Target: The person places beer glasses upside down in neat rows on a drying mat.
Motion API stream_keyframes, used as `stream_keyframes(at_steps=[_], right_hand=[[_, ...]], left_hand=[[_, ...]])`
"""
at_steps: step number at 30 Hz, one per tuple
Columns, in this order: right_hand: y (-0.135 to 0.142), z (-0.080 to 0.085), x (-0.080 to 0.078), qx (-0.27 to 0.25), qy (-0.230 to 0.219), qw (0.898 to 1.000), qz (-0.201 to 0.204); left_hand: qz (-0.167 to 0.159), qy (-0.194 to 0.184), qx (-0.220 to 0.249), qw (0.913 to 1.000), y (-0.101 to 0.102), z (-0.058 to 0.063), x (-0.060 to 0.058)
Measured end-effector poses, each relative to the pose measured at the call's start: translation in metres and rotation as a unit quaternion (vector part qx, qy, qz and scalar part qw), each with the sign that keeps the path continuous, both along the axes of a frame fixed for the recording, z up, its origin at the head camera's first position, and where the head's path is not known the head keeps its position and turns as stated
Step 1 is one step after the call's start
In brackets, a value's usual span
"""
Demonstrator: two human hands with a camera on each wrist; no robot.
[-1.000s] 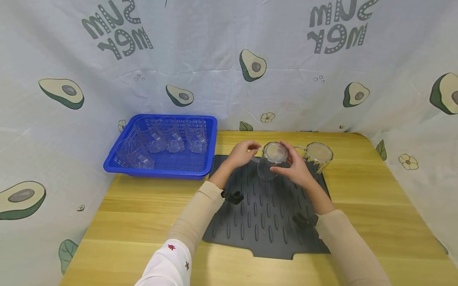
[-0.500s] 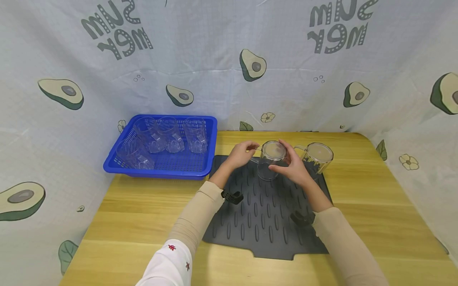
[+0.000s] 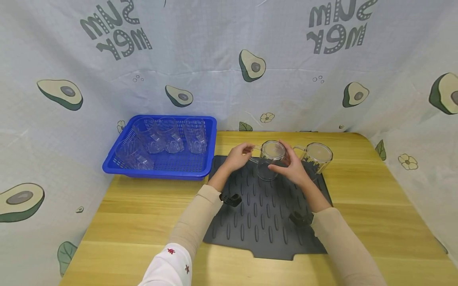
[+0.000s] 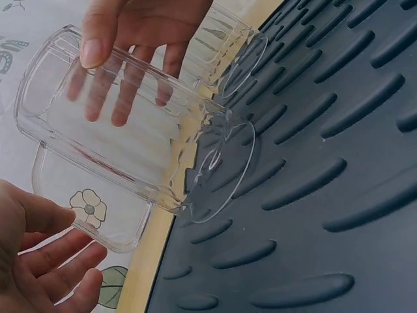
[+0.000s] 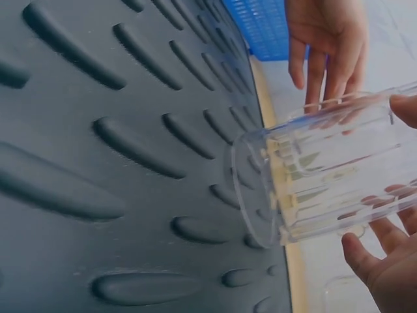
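Nearest you, the mat (image 3: 261, 240) lies on the table (image 3: 139, 214) with its tabbed edge toward you. Near its back edge, your right hand (image 3: 296, 169) is clamped around the mug (image 3: 273, 150), thumb on one side and fingers on the other. Your left hand (image 3: 236, 157) is at the handle (image 4: 133, 245), fingers apart and loosely bent; fingertip contact cannot be confirmed. The mug is inverted, and its rim appears seated on the mat. Judge this placement nearly complete, with the right hand not yet released. To its right, a second mug (image 3: 319, 152) stands inverted, free of both hands; count it as done. At the far left, four more mugs (image 3: 195, 137) are in the basket (image 3: 161, 174); treat them as remaining if all belong on the mat
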State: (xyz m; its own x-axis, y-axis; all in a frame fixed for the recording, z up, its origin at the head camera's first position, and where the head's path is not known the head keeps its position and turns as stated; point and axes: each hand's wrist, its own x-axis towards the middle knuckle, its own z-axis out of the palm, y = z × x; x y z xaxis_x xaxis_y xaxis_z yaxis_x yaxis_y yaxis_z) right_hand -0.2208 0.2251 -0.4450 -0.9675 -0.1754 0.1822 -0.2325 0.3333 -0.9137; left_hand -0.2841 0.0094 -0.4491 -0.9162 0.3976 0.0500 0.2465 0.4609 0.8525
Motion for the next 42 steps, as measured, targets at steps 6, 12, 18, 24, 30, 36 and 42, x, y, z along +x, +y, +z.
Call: stream_keyframes(at_steps=[6,12,18,24,30,36,42], right_hand=[[0.0,-0.01,0.002,0.008,-0.023,1.0,-0.012],[0.0,-0.012,0.009,0.002,-0.048,0.999,-0.022],[0.001,-0.013,0.019,0.019,-0.06,0.997,-0.044],[0.004,-0.018,0.032,0.019,-0.047,0.997,-0.056],[-0.001,-0.006,0.054,0.011,-0.062,0.996,-0.069],[0.009,-0.026,0.064,0.015,-0.043,0.994,-0.095],[0.012,-0.026,0.085,0.028,-0.011,0.993,-0.113]], left_hand=[[0.019,-0.004,0.011,0.9997,-0.006,-0.006,0.001],[0.035,-0.01,0.023,0.9991,-0.016,-0.01,0.007],[0.052,-0.009,0.008,0.9986,-0.028,-0.018,0.019],[0.043,-0.006,0.0,0.9991,-0.035,-0.026,0.032],[0.036,0.008,0.015,0.9992,-0.044,-0.025,0.048],[0.035,0.013,0.021,0.9991,-0.048,-0.023,0.062],[0.029,0.028,0.033,0.9986,-0.055,-0.02,0.078]])
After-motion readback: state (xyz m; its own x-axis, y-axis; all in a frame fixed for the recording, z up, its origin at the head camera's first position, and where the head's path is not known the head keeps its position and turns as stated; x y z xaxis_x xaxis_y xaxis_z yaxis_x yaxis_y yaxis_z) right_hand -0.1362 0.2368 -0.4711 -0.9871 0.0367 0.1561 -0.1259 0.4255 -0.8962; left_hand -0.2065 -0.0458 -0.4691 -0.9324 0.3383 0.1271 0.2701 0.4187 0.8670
